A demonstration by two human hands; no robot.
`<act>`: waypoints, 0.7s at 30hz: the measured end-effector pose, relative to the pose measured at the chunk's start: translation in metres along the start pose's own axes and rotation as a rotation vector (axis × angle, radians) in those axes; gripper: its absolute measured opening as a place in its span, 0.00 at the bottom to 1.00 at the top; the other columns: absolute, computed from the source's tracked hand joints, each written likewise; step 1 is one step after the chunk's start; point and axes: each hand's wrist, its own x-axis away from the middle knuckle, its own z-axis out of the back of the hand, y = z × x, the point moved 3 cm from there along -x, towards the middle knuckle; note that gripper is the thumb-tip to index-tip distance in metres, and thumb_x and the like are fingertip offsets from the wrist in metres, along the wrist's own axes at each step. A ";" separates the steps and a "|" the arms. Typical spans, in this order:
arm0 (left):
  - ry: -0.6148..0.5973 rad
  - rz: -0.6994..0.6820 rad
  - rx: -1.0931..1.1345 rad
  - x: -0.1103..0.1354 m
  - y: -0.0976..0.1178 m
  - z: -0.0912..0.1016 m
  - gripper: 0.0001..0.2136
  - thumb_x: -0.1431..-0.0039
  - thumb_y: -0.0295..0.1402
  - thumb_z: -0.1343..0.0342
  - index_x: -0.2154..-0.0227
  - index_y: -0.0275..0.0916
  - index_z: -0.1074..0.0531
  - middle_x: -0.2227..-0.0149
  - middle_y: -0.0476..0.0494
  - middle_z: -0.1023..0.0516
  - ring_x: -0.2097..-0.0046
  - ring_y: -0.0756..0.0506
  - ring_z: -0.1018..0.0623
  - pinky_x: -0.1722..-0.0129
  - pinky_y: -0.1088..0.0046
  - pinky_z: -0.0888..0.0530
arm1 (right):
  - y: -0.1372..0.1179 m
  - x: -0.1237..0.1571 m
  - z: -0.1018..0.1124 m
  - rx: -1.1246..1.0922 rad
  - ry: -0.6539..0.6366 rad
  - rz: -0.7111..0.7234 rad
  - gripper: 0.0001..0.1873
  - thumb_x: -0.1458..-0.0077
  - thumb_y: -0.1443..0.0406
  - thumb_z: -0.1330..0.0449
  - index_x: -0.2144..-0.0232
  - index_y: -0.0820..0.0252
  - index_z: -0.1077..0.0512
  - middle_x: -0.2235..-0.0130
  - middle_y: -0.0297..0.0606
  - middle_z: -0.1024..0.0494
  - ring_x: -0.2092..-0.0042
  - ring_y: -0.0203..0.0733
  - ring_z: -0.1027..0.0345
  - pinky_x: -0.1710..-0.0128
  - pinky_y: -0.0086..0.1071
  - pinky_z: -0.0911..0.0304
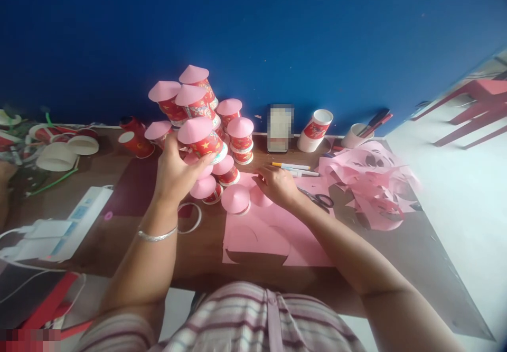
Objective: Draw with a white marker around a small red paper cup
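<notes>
My left hand [180, 169] grips a red patterned paper cup [208, 145] topped with a pink paper cone, thumb on the near side. Around and behind it stand several similar cups with pink cone tops, some stacked high, like the back one [193, 73]. My right hand [279, 185] is low over the table, fingers curled, beside a pink paper cone [261, 197]. What its fingertips hold, if anything, is hidden. Another cone-topped cup [235, 200] stands between the hands. Pink paper sheets [257, 241] lie beneath, one with curved marks.
Scissors [325, 200] and pens [291, 166] lie right of my right hand. Pink paper scraps [372, 183] cover the right side. At the back are a phone [279, 130], a cup [316, 130] and a pen holder [356, 136]. A power strip [85, 222] is left.
</notes>
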 end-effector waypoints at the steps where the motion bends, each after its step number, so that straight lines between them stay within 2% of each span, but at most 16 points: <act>1: 0.007 0.064 -0.079 -0.002 0.000 -0.002 0.34 0.57 0.42 0.19 0.49 0.40 0.28 0.53 0.38 0.15 0.52 0.35 0.15 0.43 0.43 0.18 | 0.002 0.004 -0.001 -0.001 -0.009 0.003 0.12 0.30 0.64 0.40 0.52 0.55 0.18 0.56 0.42 0.13 0.59 0.45 0.20 0.63 0.33 0.35; 4: -0.025 0.138 -0.159 -0.005 0.005 -0.010 0.33 0.55 0.43 0.21 0.48 0.42 0.28 0.49 0.39 0.16 0.48 0.33 0.15 0.42 0.43 0.20 | 0.005 0.015 -0.004 0.000 -0.027 0.031 0.12 0.30 0.64 0.40 0.50 0.57 0.18 0.53 0.43 0.13 0.57 0.46 0.19 0.62 0.33 0.32; 8: 0.062 0.031 -0.062 -0.007 0.015 -0.017 0.36 0.57 0.39 0.22 0.46 0.42 0.31 0.47 0.40 0.17 0.45 0.34 0.15 0.44 0.49 0.17 | 0.005 0.020 -0.006 -0.029 -0.007 0.053 0.12 0.30 0.65 0.40 0.50 0.57 0.18 0.52 0.44 0.13 0.57 0.47 0.18 0.61 0.34 0.30; 11: 0.051 -0.028 0.048 -0.004 0.020 -0.016 0.36 0.53 0.37 0.23 0.42 0.43 0.32 0.43 0.39 0.19 0.43 0.36 0.16 0.42 0.51 0.17 | 0.005 0.021 -0.002 -0.105 0.026 0.026 0.12 0.31 0.67 0.39 0.49 0.57 0.19 0.55 0.42 0.13 0.59 0.46 0.19 0.60 0.34 0.29; 13: 0.025 -0.052 0.067 0.004 0.025 -0.014 0.35 0.50 0.37 0.23 0.41 0.45 0.32 0.40 0.39 0.20 0.41 0.37 0.17 0.39 0.51 0.19 | 0.001 0.024 0.004 -0.195 0.092 0.040 0.14 0.33 0.68 0.38 0.47 0.58 0.21 0.55 0.43 0.15 0.59 0.46 0.19 0.59 0.35 0.27; 16: 0.050 -0.102 0.025 0.024 0.041 -0.009 0.38 0.55 0.39 0.21 0.41 0.45 0.30 0.41 0.39 0.20 0.40 0.34 0.18 0.39 0.51 0.19 | -0.012 0.031 0.018 -0.366 0.241 0.145 0.25 0.34 0.65 0.35 0.36 0.57 0.30 0.47 0.47 0.18 0.49 0.51 0.21 0.53 0.42 0.23; 19: -0.051 -0.146 -0.045 0.046 0.063 -0.014 0.36 0.54 0.42 0.21 0.43 0.43 0.29 0.45 0.39 0.19 0.45 0.35 0.16 0.45 0.55 0.16 | -0.027 0.036 0.028 -0.481 0.304 0.261 0.39 0.35 0.64 0.32 0.28 0.52 0.42 0.35 0.50 0.26 0.39 0.55 0.27 0.40 0.51 0.26; 21: -0.126 -0.107 -0.121 0.057 0.073 -0.019 0.33 0.49 0.43 0.24 0.43 0.42 0.29 0.44 0.38 0.19 0.43 0.35 0.17 0.46 0.57 0.16 | -0.034 0.037 0.031 -0.549 0.301 0.289 0.44 0.38 0.64 0.30 0.27 0.49 0.46 0.34 0.49 0.27 0.37 0.56 0.29 0.39 0.53 0.27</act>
